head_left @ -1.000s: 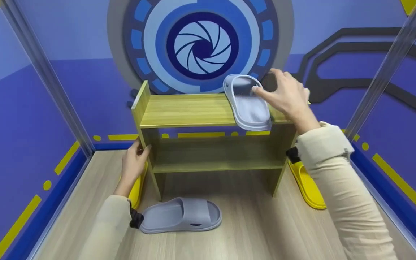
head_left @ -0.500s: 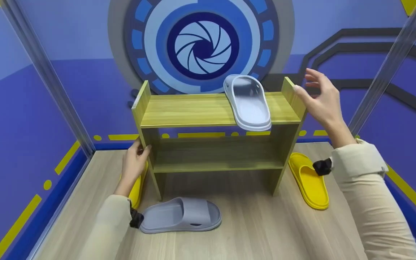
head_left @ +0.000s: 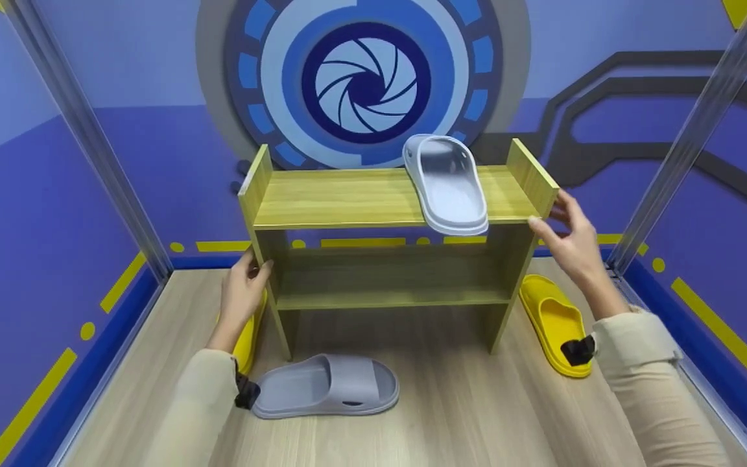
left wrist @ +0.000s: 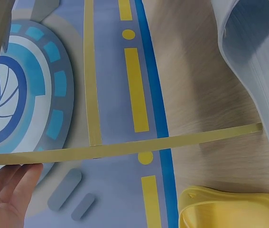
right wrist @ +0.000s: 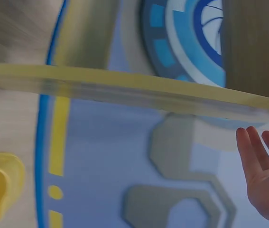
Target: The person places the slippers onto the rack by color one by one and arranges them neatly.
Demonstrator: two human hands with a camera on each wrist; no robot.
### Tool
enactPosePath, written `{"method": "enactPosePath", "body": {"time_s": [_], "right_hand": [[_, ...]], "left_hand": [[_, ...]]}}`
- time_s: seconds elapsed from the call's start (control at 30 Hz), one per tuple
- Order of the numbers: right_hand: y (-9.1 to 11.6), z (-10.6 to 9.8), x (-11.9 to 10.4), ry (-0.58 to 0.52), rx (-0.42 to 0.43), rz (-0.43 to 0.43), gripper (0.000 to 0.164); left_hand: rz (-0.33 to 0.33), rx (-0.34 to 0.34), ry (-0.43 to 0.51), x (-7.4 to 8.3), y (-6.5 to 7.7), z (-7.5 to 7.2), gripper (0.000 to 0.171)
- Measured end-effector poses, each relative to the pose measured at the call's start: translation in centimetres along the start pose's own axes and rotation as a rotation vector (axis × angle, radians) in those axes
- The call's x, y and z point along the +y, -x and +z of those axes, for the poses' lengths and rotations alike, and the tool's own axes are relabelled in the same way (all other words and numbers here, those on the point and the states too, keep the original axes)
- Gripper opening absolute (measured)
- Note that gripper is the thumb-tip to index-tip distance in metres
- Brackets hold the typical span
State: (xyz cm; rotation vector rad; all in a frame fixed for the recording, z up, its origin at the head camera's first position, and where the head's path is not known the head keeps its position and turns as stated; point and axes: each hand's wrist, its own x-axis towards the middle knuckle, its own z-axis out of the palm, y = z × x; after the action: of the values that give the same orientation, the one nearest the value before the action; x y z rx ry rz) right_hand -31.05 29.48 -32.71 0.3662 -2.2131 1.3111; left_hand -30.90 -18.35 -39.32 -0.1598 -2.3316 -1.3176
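Observation:
A wooden two-tier shoe rack (head_left: 334, 198) stands in front of me. My left hand (head_left: 242, 292) grips its left side panel, with thumb and fingers on opposite faces in the left wrist view. Beside the right side panel is my right hand (head_left: 571, 246); in the right wrist view its fingers (right wrist: 255, 147) are extended, a little apart from the panel. A light grey clog (head_left: 454, 191) lies on the top shelf towards the right, its near end overhanging the front edge. One grey slide slipper (head_left: 354, 383) lies sideways on the floor before the rack.
A yellow clog (head_left: 555, 324) sits on the wood-grain floor (head_left: 451, 402) right of the rack. Another yellow clog (head_left: 249, 340) is at the left, partly hidden by my left arm. Blue printed walls (head_left: 146, 149) enclose the back and sides.
My right hand has moved away from the light grey clog, out to the right, then down beside the rack's right panel. The clog stays on the top shelf. My left hand has kept its place.

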Motion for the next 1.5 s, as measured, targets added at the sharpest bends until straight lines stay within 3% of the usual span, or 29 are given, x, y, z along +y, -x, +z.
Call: {"method": "enactPosePath", "body": {"time_s": [0.13,0.33,0.43,0.77,0.93,1.1,1.27,1.37,1.5], "right_hand": [[2.1,0.8,0.3,-0.030,-0.034,0.044,0.057],[4.0,1.9,3.3,-0.061,-0.081,0.092,0.056],[4.7,2.5,3.3,-0.061,-0.102,0.094,0.055],[5.0,3.5,7.8,-0.017,-0.126,0.059,0.061],[5.3,3.7,7.2,-0.009,-0.129,0.036,0.061],[5.5,3.8,5.4,-0.029,-0.131,0.038,0.061],[5.4,3.9,6.1,-0.033,-0.140,0.071,0.064],[5.2,4.0,7.4,-0.040,-0.141,0.070,0.066],[5.1,4.0,8.3,-0.035,-0.139,0.081,0.066]], "left_hand": [[0.000,0.001,0.000,0.1,-0.1,0.1,0.030],[0.006,0.007,-0.009,0.2,-0.2,0.3,0.028],[0.011,0.017,-0.011,0.3,-0.3,0.4,0.027],[0.005,0.003,0.020,0.2,-0.3,0.3,0.033],[0.017,0.007,0.042,0.0,-0.2,0.2,0.034],[-0.007,-0.048,0.044,-1.2,0.7,0.3,0.040],[-0.055,-0.080,-0.003,-2.6,2.4,0.5,0.052],[-0.066,-0.047,-0.034,-3.1,3.5,0.9,0.056],[-0.021,0.072,-0.057,-3.8,5.0,1.8,0.057]]}}
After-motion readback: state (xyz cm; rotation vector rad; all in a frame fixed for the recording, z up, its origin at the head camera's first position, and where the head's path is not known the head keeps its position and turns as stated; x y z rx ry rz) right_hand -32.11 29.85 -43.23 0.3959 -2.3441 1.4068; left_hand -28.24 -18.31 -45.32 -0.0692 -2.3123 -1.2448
